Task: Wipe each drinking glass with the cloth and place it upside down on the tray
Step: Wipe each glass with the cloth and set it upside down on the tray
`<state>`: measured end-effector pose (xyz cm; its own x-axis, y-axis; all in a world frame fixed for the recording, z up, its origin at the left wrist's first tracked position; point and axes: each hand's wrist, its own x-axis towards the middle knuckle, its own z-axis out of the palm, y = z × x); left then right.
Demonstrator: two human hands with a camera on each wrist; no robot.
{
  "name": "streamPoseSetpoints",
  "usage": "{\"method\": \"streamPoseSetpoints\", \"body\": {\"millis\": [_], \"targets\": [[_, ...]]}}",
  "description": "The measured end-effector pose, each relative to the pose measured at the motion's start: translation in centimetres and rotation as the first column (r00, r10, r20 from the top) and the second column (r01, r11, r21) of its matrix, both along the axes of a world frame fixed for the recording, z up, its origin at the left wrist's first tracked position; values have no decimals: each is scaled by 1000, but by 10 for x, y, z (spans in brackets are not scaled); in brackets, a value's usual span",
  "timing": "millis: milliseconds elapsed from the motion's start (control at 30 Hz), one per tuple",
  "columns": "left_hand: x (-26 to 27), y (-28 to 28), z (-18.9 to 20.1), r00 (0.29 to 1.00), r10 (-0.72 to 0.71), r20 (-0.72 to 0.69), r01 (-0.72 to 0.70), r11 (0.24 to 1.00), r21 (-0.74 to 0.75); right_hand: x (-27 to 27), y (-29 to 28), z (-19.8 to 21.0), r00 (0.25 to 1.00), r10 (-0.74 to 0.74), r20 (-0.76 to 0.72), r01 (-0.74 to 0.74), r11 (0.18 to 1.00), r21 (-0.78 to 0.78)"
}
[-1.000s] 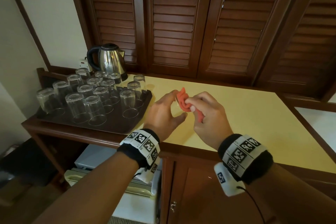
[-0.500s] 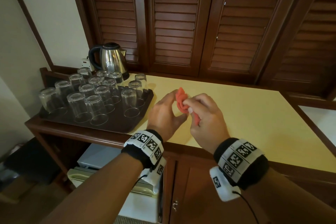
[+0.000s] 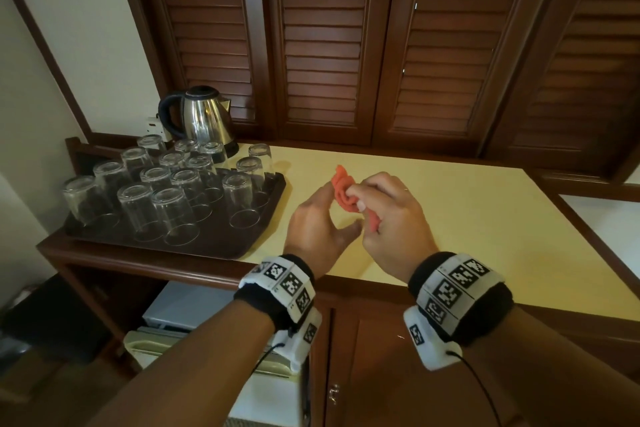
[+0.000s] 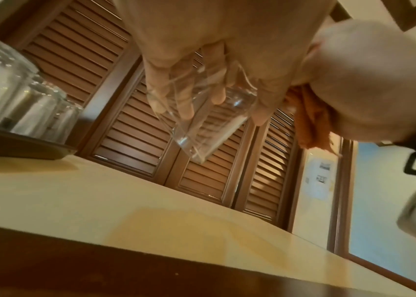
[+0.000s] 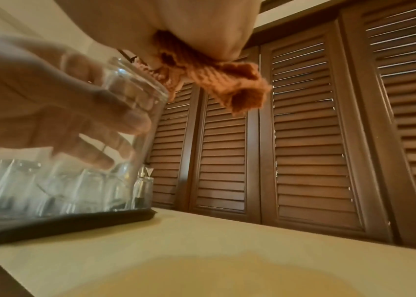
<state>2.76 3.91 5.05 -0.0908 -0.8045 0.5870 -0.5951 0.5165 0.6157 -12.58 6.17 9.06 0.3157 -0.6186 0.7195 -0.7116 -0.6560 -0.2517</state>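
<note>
Left hand (image 3: 317,222) has its fingers curled round a clear glass (image 4: 201,124), held tilted above the yellow counter (image 3: 450,215). Right hand (image 3: 391,215) is bunched tight on the orange cloth (image 3: 343,191), right against the glass. Other glasses (image 3: 173,208) sit upside down on the dark tray (image 3: 221,246) just to the left, kettle (image 3: 202,114) behind.

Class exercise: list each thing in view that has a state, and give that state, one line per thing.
left hand: grips the held glass.
right hand: grips the orange cloth.
held glass: tilted, off the counter.
glasses on tray: upside down.
tray: on the counter, partly filled.
kettle: upright, lid closed.
</note>
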Motion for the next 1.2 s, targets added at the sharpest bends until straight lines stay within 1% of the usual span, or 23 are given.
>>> {"method": "streamPoseSetpoints", "body": {"millis": [33,67,167,200,267,300,400,433,533,567,667,700,800,833,933,967,1067,1100,1200], "targets": [[4,-2,1,1000,9,0,-9,1000,-8,-3,0,-1,999,30,-14,-30,1000,-4],[5,-2,1,1000,17,1,-16,1000,-14,-7,-2,-1,1000,22,-21,-22,1000,-8],[-4,4,2,1000,2,23,-3,1000,6,-7,-7,2,997,-65,31,65,998,-10],[-6,2,2,1000,-1,13,0,1000,15,-4,-5,2,998,-44,49,45,999,-2],[-4,-1,1,999,21,-40,-20,1000,23,-2,0,-2,997,43,61,-43,999,5],[-2,-1,0,998,31,-63,-29,999,20,-5,0,-3,997,53,55,-54,999,6],[-10,6,-2,999,9,-39,-9,1000,7,-11,-6,1,998,-45,48,45,999,1],[-12,7,-2,999,8,-38,-7,1000,14,-9,-5,3,998,-48,46,48,999,7],[-3,1,-1,997,14,-72,-12,999,30,-8,1,2,998,53,16,-54,998,26],[-1,0,-1,997,24,-68,-22,999,28,-13,0,2,999,48,2,-48,999,23],[-11,6,0,999,23,-39,-21,999,30,-17,-8,6,998,-60,10,60,998,8],[-15,6,0,999,17,-48,-15,999,41,-12,-7,6,998,-52,20,51,998,20],[-12,3,-1,996,21,-88,-14,997,79,-7,2,2,997,78,4,-79,995,53],[-10,2,-2,995,33,-91,-25,997,79,-13,1,1,997,74,-4,-74,996,54],[-16,6,-1,998,33,-47,-30,998,63,-20,-10,4,998,-52,36,51,998,38],[-18,6,-1,999,23,-43,-20,997,68,-16,-10,4,997,-55,46,53,998,44],[-11,5,0,998,14,-64,-9,997,81,-12,-4,1,998,59,37,-61,996,63],[-8,5,-1,998,16,-68,-10,996,89,-16,-6,0,998,60,33,-62,996,66],[-11,9,-3,999,8,-53,-2,993,118,-18,-13,1,999,-29,33,27,998,56]]}}
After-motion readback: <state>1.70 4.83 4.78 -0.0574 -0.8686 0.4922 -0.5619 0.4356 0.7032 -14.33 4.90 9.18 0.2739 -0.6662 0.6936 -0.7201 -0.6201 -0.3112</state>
